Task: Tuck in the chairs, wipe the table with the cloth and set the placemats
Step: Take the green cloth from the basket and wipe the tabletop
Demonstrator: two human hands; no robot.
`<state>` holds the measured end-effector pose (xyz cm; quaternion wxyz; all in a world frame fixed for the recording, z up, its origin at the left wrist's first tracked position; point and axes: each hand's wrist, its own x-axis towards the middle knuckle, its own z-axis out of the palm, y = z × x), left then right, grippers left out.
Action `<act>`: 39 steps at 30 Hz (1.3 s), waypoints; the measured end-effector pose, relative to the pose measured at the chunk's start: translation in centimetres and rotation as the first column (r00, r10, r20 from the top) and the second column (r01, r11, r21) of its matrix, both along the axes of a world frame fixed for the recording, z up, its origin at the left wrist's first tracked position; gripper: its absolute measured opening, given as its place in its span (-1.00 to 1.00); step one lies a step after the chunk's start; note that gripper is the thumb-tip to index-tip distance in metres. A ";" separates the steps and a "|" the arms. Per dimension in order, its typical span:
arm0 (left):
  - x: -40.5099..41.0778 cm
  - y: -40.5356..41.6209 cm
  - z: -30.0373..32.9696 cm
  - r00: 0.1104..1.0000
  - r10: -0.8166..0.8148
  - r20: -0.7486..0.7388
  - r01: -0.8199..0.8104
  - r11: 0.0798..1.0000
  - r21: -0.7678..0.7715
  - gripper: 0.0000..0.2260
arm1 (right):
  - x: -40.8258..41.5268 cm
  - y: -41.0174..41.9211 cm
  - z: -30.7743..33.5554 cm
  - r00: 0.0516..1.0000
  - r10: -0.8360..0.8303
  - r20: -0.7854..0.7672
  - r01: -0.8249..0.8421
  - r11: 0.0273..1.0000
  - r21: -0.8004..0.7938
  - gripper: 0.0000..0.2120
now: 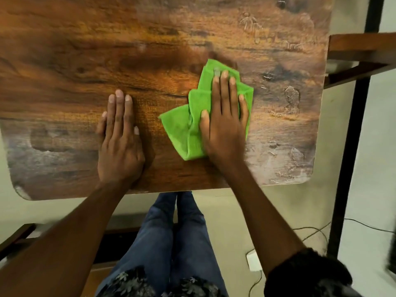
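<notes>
Two hands: both flat on the table [64, 61].
Cloth [192, 116]: bright green, crumpled, folded.
Right hand [225, 123]: fingers straight, pressing cloth.
Left hand [120, 144]: fingers straight, bare wood.

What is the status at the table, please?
Right hand flat on crumpled green cloth. Left hand flat on brown wooden table. Nothing in the way.

Dim, warm indoor light. Soft glare across the far right of the brown wood-grain worktop [278, 61], showing smears. Faint shadows beneath both hands. Slight motion blur throughout; wide-angle bending at the edges.
</notes>
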<state>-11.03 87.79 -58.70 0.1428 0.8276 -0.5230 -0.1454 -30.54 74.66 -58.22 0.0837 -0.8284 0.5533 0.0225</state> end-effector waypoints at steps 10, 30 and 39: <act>0.1 -0.1 0.0 1.000 0.004 -0.016 -0.003 1.000 0.029 -0.45 | -5.4 8.5 0.1 0.991 -0.111 -0.072 0.113 0.993 0.027 -0.33; -0.4 0.4 -0.2 1.000 -0.010 0.021 0.011 0.998 -0.060 -0.48 | -1.9 12.0 0.0 0.998 -0.042 -0.037 0.044 0.996 0.080 -0.31; 0.0 0.1 -3.1 0.992 -0.002 0.124 0.014 0.996 -0.092 -0.44 | -10.7 6.5 -0.5 0.997 -0.068 -0.033 0.068 0.998 0.005 -0.32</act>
